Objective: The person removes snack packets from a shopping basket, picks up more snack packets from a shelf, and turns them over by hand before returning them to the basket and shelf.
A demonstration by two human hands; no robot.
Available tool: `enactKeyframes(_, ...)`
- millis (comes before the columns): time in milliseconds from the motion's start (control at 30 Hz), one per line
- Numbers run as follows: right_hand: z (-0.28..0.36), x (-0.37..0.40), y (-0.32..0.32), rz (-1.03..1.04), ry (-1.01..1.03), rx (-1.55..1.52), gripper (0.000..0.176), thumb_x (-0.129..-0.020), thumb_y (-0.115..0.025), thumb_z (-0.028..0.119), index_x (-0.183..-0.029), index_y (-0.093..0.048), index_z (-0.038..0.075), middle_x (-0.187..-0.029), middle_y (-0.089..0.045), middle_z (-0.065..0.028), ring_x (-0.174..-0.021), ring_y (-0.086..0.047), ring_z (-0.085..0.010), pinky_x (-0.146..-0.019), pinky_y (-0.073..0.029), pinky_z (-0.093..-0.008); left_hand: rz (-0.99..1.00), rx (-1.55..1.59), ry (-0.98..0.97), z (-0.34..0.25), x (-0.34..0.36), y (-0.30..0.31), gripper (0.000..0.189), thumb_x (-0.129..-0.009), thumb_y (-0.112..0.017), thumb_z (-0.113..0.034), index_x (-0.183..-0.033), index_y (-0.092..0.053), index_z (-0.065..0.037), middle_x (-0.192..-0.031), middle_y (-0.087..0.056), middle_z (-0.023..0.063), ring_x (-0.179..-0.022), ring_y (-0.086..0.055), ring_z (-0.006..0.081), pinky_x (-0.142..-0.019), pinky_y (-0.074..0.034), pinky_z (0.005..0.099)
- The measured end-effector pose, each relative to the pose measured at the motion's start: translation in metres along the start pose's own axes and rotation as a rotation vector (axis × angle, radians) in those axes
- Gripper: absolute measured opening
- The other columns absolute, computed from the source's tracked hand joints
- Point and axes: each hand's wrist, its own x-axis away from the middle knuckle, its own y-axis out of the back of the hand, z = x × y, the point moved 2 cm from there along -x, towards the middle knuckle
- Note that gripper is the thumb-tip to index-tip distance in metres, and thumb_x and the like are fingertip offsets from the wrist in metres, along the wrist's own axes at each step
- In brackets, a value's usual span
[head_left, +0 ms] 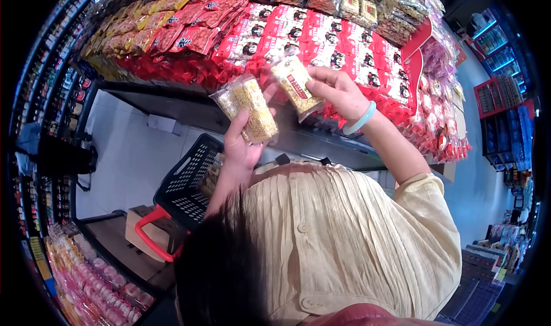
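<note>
My left hand [240, 145] is closed on a clear-wrapped packet of pale yellow puffed snack bars [255, 116], thumb across its front. Up and to the right, my right hand [341, 93] pinches a similar packet with a red and white label [297, 86] by its right side. The two packets are close together, tilted, in front of the snack display. Behind them lie rows of red and white snack bags [298, 30]. A pale green bangle [360, 118] circles my right wrist.
A dark shopping basket [186, 174] with a red handle [150, 234] is at lower left, with packets inside. Red and yellow bags [198, 21] are heaped at upper left. A cardboard box [138, 234] sits beside the basket. Another person [54, 153] is at far left.
</note>
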Motion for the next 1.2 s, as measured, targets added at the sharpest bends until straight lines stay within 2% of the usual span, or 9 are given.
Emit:
enactKeyframes(133, 0.007, -0.001, 0.004, 0.149, 0.032, 0.057, 0.042, -0.093, -0.053, 0.022, -0.131, -0.051, 0.006, -0.089, -0.061, 0.001, -0.077, -0.054, -0.0043, -0.063, -0.047, -0.0221, -0.072, -0.179, -0.004, 0.0, 0.007, 0.006, 0.064, -0.083, -0.063, -0.023, -0.137, -0.037, 0.0, -0.125, -0.053, 0.0157, -0.102, -0.06, 0.0274, -0.086, -0.051, 0.0378)
enactKeyframes(300, -0.001, -0.007, 0.021, 0.188, 0.009, 0.149, 0.044, -0.092, -0.055, 0.023, -0.131, -0.052, 0.005, -0.083, -0.057, 0.0027, -0.071, -0.051, -0.0052, -0.061, -0.045, -0.0235, 0.113, -0.239, 0.063, -0.003, 0.008, -0.008, 0.067, -0.079, -0.066, -0.018, -0.136, -0.037, -0.001, -0.121, -0.054, 0.0136, -0.103, -0.059, 0.0258, -0.085, -0.051, 0.0359)
enactKeyframes(400, -0.004, -0.008, 0.024, 0.255, 0.046, 0.179, 0.043, -0.092, -0.054, 0.022, -0.13, -0.052, 0.003, -0.082, -0.058, 0.002, -0.071, -0.051, -0.0057, -0.062, -0.046, -0.0242, 0.07, -0.397, 0.083, -0.004, 0.007, -0.015, 0.07, -0.078, -0.068, -0.019, -0.139, -0.034, -0.006, -0.129, -0.049, 0.0141, -0.097, -0.059, 0.0245, -0.077, -0.053, 0.0349)
enactKeyframes(467, -0.004, -0.006, 0.02, 0.239, 0.077, 0.209, 0.041, -0.091, -0.052, 0.02, -0.128, -0.053, 0.0, -0.083, -0.06, -0.0003, -0.073, -0.052, -0.0065, -0.065, -0.047, -0.025, -0.1, -0.47, 0.086, -0.003, 0.006, -0.022, 0.067, -0.078, -0.067, -0.016, -0.137, -0.036, -0.003, -0.118, -0.056, 0.012, -0.101, -0.06, 0.024, -0.08, -0.054, 0.0358)
enactKeyframes(600, 0.017, 0.001, 0.01, 0.138, 0.322, 0.664, 0.055, -0.082, -0.067, 0.038, -0.119, -0.057, -0.001, -0.095, -0.067, -0.0187, -0.083, -0.065, -0.0325, -0.078, -0.05, -0.0402, -0.159, -0.408, 0.029, 0.003, 0.002, -0.033, 0.057, -0.082, -0.065, -0.011, -0.133, -0.041, -0.002, -0.117, -0.058, 0.009, -0.106, -0.059, 0.0202, -0.09, -0.05, 0.0348)
enactKeyframes(633, 0.025, 0.004, 0.007, 0.115, 0.249, 0.703, 0.064, -0.075, -0.072, 0.047, -0.116, -0.058, 0.0, -0.1, -0.065, -0.0217, -0.094, -0.061, -0.0402, -0.083, -0.048, -0.0459, -0.156, -0.41, 0.029, 0.005, 0.001, -0.033, 0.057, -0.082, -0.065, -0.011, -0.133, -0.041, -0.002, -0.117, -0.058, 0.009, -0.106, -0.059, 0.0202, -0.09, -0.05, 0.0348)
enactKeyframes(867, 0.034, 0.009, 0.0, -0.091, 0.503, 1.147, 0.052, -0.071, -0.073, 0.038, -0.105, -0.06, 0.001, -0.091, -0.059, -0.0162, -0.094, -0.057, -0.0333, -0.081, -0.045, -0.0436, -0.168, -0.347, 0.013, 0.015, -0.005, -0.032, 0.052, -0.086, -0.063, -0.011, -0.133, -0.042, -0.003, -0.12, -0.057, 0.0078, -0.109, -0.057, 0.0195, -0.093, -0.048, 0.0346)
enactKeyframes(1133, 0.078, -0.028, 0.082, -0.235, 0.395, 1.492, 0.029, -0.08, -0.067, 0.031, -0.077, -0.054, 0.005, -0.074, -0.054, -0.0108, -0.076, -0.055, -0.0289, -0.073, -0.045, -0.0426, -0.094, -0.317, -0.011, 0.01, -0.014, -0.053, 0.058, -0.085, -0.063, -0.013, -0.137, -0.038, -0.003, -0.122, -0.057, 0.0176, -0.109, -0.057, 0.0221, -0.093, -0.047, 0.0338)
enactKeyframes(1200, 0.097, -0.046, 0.112, -0.297, 0.132, 1.58, 0.03, -0.08, -0.066, 0.033, -0.076, -0.054, 0.006, -0.077, -0.057, -0.0123, -0.078, -0.057, -0.0287, -0.076, -0.047, -0.042, -0.075, -0.309, 0.039, 0.008, -0.01, -0.035, 0.058, -0.086, -0.062, -0.016, -0.137, -0.038, -0.002, -0.123, -0.056, 0.0209, -0.111, -0.057, 0.0227, -0.093, -0.047, 0.0333)
